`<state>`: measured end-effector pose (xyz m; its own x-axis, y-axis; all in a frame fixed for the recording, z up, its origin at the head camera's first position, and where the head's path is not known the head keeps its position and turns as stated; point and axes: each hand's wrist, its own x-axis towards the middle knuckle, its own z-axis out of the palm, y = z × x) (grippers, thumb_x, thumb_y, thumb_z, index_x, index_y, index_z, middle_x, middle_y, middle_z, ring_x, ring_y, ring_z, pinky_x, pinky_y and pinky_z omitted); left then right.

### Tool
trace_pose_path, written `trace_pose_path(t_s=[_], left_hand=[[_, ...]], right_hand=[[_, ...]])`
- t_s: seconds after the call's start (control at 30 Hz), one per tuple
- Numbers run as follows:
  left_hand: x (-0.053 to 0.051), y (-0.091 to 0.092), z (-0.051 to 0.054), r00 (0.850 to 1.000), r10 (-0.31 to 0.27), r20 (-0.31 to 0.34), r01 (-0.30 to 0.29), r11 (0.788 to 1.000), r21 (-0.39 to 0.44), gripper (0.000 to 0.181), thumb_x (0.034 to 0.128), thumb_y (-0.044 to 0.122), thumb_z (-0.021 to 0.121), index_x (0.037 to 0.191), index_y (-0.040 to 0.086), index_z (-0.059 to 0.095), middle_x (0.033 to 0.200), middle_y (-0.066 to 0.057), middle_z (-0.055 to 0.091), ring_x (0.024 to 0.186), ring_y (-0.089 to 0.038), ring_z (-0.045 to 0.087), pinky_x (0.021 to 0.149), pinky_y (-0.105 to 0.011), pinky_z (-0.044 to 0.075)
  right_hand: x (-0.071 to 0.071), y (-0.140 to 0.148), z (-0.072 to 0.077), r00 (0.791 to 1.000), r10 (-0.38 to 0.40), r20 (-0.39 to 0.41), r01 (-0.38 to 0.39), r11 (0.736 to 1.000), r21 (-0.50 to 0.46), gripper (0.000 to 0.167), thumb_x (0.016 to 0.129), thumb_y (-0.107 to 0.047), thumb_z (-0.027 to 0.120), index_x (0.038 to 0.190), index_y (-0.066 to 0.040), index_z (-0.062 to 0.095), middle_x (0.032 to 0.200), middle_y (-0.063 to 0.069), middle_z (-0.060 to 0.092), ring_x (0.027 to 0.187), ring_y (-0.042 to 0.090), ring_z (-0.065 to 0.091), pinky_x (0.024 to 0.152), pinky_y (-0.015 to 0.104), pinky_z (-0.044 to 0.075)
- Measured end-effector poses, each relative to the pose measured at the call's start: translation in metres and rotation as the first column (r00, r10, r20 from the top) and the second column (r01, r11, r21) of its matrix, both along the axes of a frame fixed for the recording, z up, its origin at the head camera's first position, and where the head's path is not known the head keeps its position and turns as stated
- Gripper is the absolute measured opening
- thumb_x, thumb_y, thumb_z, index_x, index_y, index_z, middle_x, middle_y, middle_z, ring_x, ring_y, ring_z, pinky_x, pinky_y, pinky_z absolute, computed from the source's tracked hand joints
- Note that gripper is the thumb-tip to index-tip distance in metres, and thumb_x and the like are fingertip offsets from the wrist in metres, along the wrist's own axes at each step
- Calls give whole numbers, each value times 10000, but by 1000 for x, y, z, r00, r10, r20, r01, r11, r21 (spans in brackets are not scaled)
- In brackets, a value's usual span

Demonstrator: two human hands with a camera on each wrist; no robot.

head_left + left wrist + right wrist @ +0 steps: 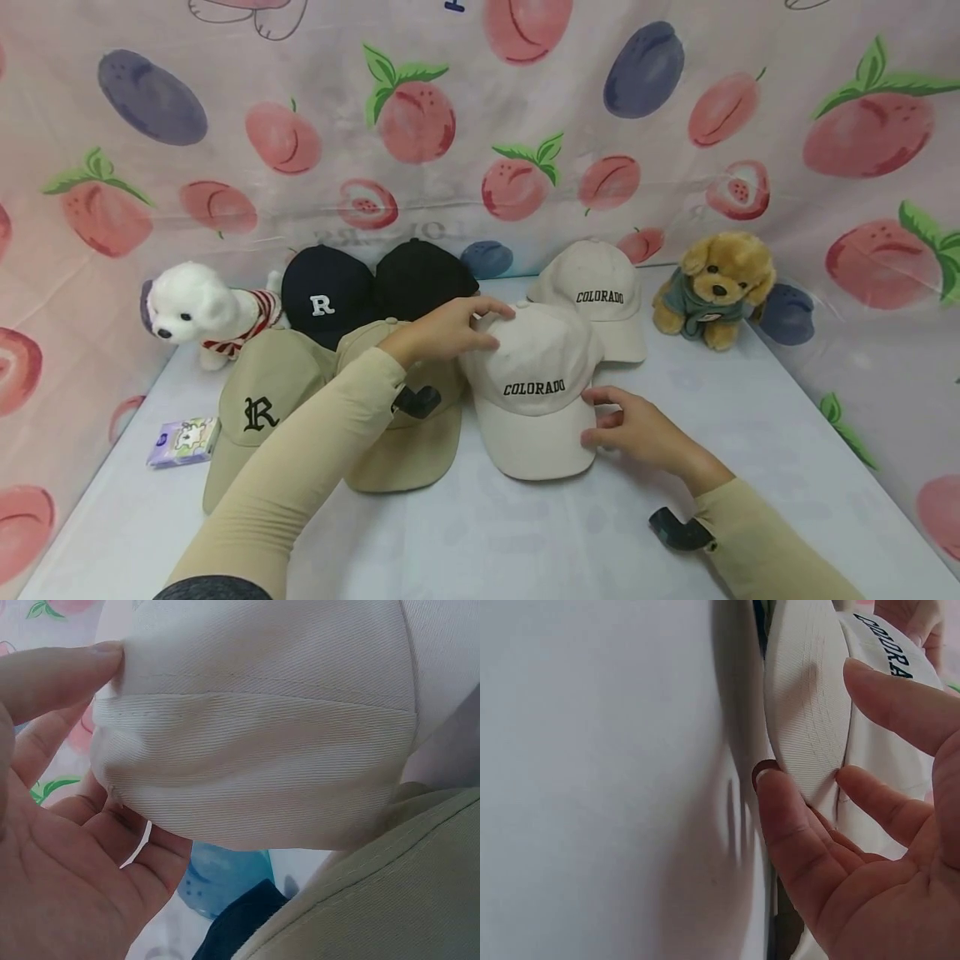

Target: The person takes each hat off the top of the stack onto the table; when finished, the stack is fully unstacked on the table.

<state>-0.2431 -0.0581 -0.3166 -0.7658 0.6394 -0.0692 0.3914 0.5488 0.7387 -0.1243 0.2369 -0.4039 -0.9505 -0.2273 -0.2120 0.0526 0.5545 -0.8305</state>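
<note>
A white cap [517,354] with COLORADO lettering stands in the middle of the table, brim toward me. At its upper left, my left hand [450,327] loosely holds the crown. In the left wrist view, the thumb [75,671] meets the pale fabric while other fingertips go behind it. My right hand [637,425] holds the cap's right side near the brim. One finger [787,825] reaches under the brim [806,705] in the right wrist view, and another touches its upper side. Behind stands a second white COLORADO cap [611,292].
Two khaki caps [412,442] lie left, partly under my left forearm. A navy cap with R [326,283] and a black cap [420,279] stand behind. A white plush dog [195,304], a brown plush dog [716,287] and a purple packet [183,442] sit around them.
</note>
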Motion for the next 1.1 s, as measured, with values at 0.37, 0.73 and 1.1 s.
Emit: trace_pose_path(t_s=[0.37, 0.73, 1.1], left_hand=[[3, -4, -3, 1000, -29, 4, 29, 1000, -10, 452, 923, 105, 715, 1363, 122, 615, 1419, -98, 522, 1131, -268, 528, 944, -372, 487], [3, -10, -3, 1000, -15, 25, 17, 999, -45, 443, 931, 98, 706, 1364, 137, 620, 1429, -86, 513, 1120, -257, 516, 929, -354, 496], [4, -12, -4, 1000, 0, 9, 1, 998, -68, 438, 928, 108, 716, 1356, 133, 624, 1398, -102, 528, 1095, -254, 496, 886, -326, 485]], right_hand=[[4, -4, -6, 998, 52, -38, -52, 999, 6, 632, 839, -217, 825, 1353, 32, 554, 1299, 175, 576, 989, 216, 609, 800, 356, 502], [6, -9, -4, 995, 95, -18, -95, 995, 12, 661, 836, -213, 827, 1373, 36, 532, 1128, 96, 658, 950, 181, 626, 786, 350, 501], [6, -11, -5, 993, 115, -40, -114, 993, 33, 666, 851, -245, 818, 1372, 51, 525, 1323, 160, 582, 1039, 226, 615, 843, 382, 502]])
